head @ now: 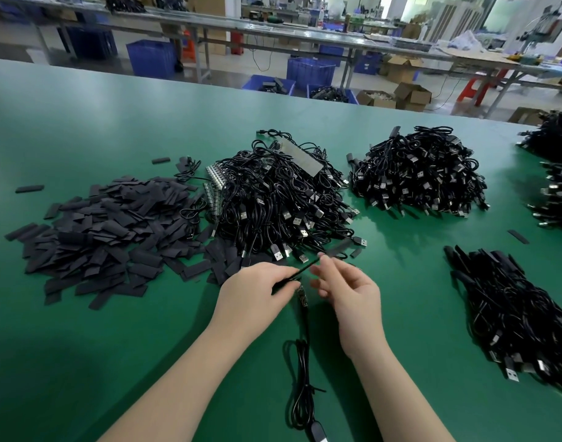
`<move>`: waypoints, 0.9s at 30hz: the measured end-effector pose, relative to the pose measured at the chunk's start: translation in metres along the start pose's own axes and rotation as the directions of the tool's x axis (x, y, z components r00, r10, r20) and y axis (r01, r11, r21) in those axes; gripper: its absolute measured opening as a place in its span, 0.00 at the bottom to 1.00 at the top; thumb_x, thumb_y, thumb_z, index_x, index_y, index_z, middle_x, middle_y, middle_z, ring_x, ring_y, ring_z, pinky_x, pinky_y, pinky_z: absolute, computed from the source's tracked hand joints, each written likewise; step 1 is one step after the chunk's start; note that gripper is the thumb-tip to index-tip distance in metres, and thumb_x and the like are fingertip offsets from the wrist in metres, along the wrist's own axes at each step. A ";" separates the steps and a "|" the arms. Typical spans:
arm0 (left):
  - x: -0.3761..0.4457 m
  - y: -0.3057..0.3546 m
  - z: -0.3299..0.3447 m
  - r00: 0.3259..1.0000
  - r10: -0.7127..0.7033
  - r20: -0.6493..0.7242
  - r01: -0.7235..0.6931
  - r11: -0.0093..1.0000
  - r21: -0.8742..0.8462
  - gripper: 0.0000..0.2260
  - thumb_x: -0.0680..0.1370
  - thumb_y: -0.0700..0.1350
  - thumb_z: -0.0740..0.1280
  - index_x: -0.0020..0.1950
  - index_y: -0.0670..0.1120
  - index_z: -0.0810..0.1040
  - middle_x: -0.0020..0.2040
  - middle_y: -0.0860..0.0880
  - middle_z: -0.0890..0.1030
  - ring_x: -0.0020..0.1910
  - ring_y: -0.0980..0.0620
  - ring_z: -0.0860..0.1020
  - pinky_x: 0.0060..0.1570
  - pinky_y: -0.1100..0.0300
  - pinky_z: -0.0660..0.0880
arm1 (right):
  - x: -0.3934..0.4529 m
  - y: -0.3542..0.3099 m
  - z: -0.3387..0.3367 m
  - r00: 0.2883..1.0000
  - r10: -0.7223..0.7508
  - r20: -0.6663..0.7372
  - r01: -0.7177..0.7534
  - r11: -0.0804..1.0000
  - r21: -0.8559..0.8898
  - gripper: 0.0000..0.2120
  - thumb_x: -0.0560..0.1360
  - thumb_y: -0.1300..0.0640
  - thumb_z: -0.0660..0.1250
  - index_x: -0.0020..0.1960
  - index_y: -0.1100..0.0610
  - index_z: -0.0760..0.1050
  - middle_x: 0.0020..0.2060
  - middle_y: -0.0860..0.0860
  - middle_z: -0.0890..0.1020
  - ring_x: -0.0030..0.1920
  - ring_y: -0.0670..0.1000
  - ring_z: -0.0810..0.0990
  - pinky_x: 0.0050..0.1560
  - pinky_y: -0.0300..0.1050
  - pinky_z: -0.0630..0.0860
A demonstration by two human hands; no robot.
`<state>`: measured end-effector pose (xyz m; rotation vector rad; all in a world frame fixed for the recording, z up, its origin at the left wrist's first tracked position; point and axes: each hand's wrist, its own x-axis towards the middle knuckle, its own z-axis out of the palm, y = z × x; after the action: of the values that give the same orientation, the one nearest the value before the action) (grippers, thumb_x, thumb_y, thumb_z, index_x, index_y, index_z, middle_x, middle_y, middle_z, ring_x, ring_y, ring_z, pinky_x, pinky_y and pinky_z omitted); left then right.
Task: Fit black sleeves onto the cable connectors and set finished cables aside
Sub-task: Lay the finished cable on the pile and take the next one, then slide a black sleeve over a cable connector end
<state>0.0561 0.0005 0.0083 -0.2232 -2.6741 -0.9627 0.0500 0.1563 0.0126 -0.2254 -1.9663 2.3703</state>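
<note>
My left hand grips a flat black sleeve that points up and right. Below it a small circuit-board connector at the end of a black cable sticks out by my fingers. My right hand pinches the sleeve's upper tip with thumb and forefinger, the other fingers spread; it is motion-blurred. The cable trails down toward me in loops to a USB plug at the bottom edge. A heap of loose black sleeves lies to the left.
A pile of black USB cables sits just beyond my hands, another pile behind to the right. A heap of sleeved cables lies on the right of the green table. More cable piles sit at the far right edge.
</note>
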 end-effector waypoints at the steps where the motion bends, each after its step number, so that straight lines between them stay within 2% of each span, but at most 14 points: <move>1: 0.000 0.000 -0.001 1.000 0.011 -0.027 -0.011 1.000 -0.020 0.09 0.77 0.52 0.70 0.56 0.60 0.82 0.48 0.60 0.83 0.48 0.61 0.77 0.44 0.62 0.76 | -0.001 0.002 0.002 0.999 -0.044 0.024 0.047 0.992 -0.116 0.05 0.75 0.55 0.73 0.42 0.48 0.86 0.41 0.47 0.87 0.40 0.44 0.84 0.41 0.35 0.77; 3: -0.001 0.000 -0.001 0.997 0.067 -0.046 -0.067 0.998 -0.002 0.08 0.76 0.49 0.70 0.54 0.58 0.83 0.46 0.59 0.83 0.46 0.61 0.77 0.41 0.60 0.77 | -0.004 0.005 0.006 0.989 -0.123 0.080 0.140 0.954 -0.264 0.06 0.75 0.57 0.73 0.44 0.45 0.85 0.42 0.44 0.87 0.44 0.43 0.85 0.45 0.33 0.78; 5: -0.001 0.000 0.000 0.988 0.143 -0.065 -0.141 0.989 0.032 0.08 0.75 0.47 0.71 0.53 0.56 0.84 0.44 0.58 0.84 0.44 0.59 0.79 0.39 0.57 0.78 | -0.007 0.005 0.009 0.985 -0.153 0.082 0.169 0.953 -0.252 0.07 0.75 0.59 0.73 0.44 0.47 0.85 0.41 0.45 0.87 0.45 0.43 0.85 0.46 0.33 0.78; 8: -0.002 0.003 0.000 0.965 0.212 -0.153 -0.217 0.976 -0.016 0.13 0.74 0.49 0.70 0.59 0.53 0.83 0.51 0.59 0.83 0.51 0.61 0.78 0.51 0.63 0.77 | -0.010 -0.002 0.010 0.990 -0.138 0.043 0.141 0.987 -0.079 0.04 0.74 0.58 0.73 0.43 0.51 0.86 0.42 0.50 0.87 0.43 0.46 0.84 0.45 0.36 0.78; 10: -0.003 0.006 -0.002 0.957 0.196 -0.216 -0.222 0.970 -0.102 0.18 0.76 0.54 0.68 0.65 0.51 0.79 0.57 0.60 0.80 0.57 0.64 0.75 0.60 0.73 0.68 | -0.009 -0.020 0.007 0.994 -0.107 -0.013 0.107 0.988 0.109 0.05 0.72 0.51 0.73 0.42 0.51 0.85 0.46 0.51 0.87 0.45 0.48 0.83 0.48 0.43 0.80; 11: -0.003 0.007 -0.003 0.956 0.177 -0.234 -0.213 0.967 -0.138 0.19 0.78 0.55 0.66 0.67 0.50 0.78 0.57 0.60 0.79 0.58 0.65 0.74 0.60 0.75 0.67 | -0.006 -0.033 0.001 0.993 -0.103 -0.049 0.111 0.973 0.203 0.06 0.71 0.48 0.71 0.41 0.50 0.83 0.48 0.51 0.86 0.46 0.50 0.84 0.49 0.44 0.80; 13: -0.004 0.007 -0.007 0.964 0.139 -0.227 -0.183 0.965 -0.187 0.16 0.79 0.51 0.64 0.67 0.52 0.77 0.53 0.60 0.80 0.52 0.64 0.77 0.53 0.73 0.72 | 0.000 -0.063 -0.021 0.978 -0.150 -0.142 0.187 0.938 0.292 0.07 0.72 0.47 0.69 0.39 0.48 0.82 0.45 0.51 0.86 0.45 0.52 0.85 0.47 0.45 0.82; 14: -0.005 0.007 -0.008 0.971 0.130 -0.202 -0.167 0.970 -0.177 0.15 0.79 0.48 0.65 0.66 0.53 0.78 0.50 0.60 0.80 0.47 0.62 0.78 0.46 0.71 0.74 | 0.001 -0.079 -0.037 0.956 -0.217 -0.197 0.261 0.936 0.238 0.08 0.75 0.47 0.69 0.39 0.47 0.81 0.41 0.50 0.86 0.42 0.51 0.85 0.45 0.44 0.82; 16: -0.005 0.006 -0.007 0.985 0.128 -0.119 -0.139 0.986 -0.088 0.15 0.79 0.46 0.66 0.65 0.57 0.78 0.44 0.61 0.80 0.37 0.61 0.76 0.34 0.68 0.73 | 0.002 -0.106 -0.073 0.874 -0.387 -0.295 0.362 0.922 -0.139 0.09 0.76 0.44 0.69 0.40 0.46 0.81 0.35 0.46 0.84 0.36 0.47 0.83 0.38 0.40 0.82; 18: -0.004 0.008 -0.005 0.993 0.119 0.002 -0.119 0.993 -0.005 0.13 0.79 0.51 0.65 0.63 0.61 0.78 0.42 0.63 0.78 0.35 0.61 0.75 0.34 0.67 0.73 | 0.007 -0.122 -0.109 0.798 -0.516 -0.311 0.254 0.756 -0.604 0.12 0.74 0.39 0.68 0.43 0.46 0.81 0.33 0.45 0.83 0.32 0.46 0.81 0.31 0.40 0.78; 20: -0.005 0.009 -0.002 0.988 0.101 0.115 -0.107 0.993 0.043 0.11 0.79 0.57 0.62 0.60 0.62 0.78 0.45 0.63 0.78 0.40 0.63 0.75 0.39 0.65 0.75 | 0.019 -0.125 -0.144 0.792 -0.546 -0.274 -0.003 0.444 -0.896 0.14 0.76 0.42 0.67 0.46 0.52 0.83 0.32 0.49 0.82 0.31 0.53 0.79 0.32 0.40 0.73; 22: -0.007 0.010 0.003 0.973 0.095 0.210 -0.118 0.988 0.101 0.15 0.79 0.63 0.57 0.59 0.63 0.77 0.49 0.62 0.77 0.47 0.64 0.75 0.43 0.64 0.74 | 0.030 -0.119 -0.169 0.847 -0.445 -0.290 -0.223 0.197 -0.955 0.14 0.78 0.47 0.67 0.47 0.58 0.84 0.32 0.55 0.80 0.32 0.57 0.78 0.32 0.43 0.73; 24: -0.009 0.010 0.009 0.957 0.095 0.275 -0.145 0.975 0.166 0.18 0.78 0.66 0.55 0.60 0.63 0.77 0.51 0.61 0.76 0.51 0.62 0.74 0.46 0.62 0.71 | 0.034 -0.110 -0.182 0.874 -0.329 -0.357 -0.356 0.065 -0.932 0.15 0.79 0.48 0.67 0.49 0.60 0.84 0.36 0.58 0.81 0.39 0.60 0.78 0.37 0.49 0.78; 27: -0.010 0.012 0.012 0.954 0.083 0.288 -0.142 0.972 0.189 0.15 0.78 0.64 0.58 0.58 0.62 0.79 0.52 0.60 0.76 0.52 0.60 0.74 0.47 0.61 0.69 | 0.033 -0.098 -0.180 0.862 -0.401 -0.310 -0.375 -0.095 -0.922 0.15 0.78 0.47 0.68 0.54 0.57 0.84 0.43 0.61 0.82 0.48 0.64 0.77 0.43 0.52 0.78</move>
<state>0.0655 0.0170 0.0034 -0.4943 -2.9524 -0.6506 0.0383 0.3540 0.0736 -0.7516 -2.7646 -0.0438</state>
